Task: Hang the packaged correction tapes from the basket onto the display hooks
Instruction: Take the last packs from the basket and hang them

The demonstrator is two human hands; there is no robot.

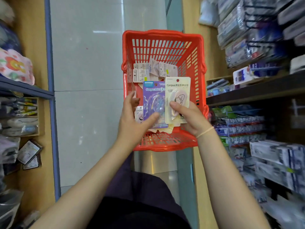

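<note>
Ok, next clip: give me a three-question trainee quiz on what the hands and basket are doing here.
1. True or false: the right hand holds the cream packet.
2. Which packet does the left hand hold? A) purple packet B) a green one C) none
3. Fill in: the loose packets still lie in the red ____.

Key: 1 true. 2 A; its thumb presses the packet's front. 3 basket; nothing from either hand is on a hook yet.
</note>
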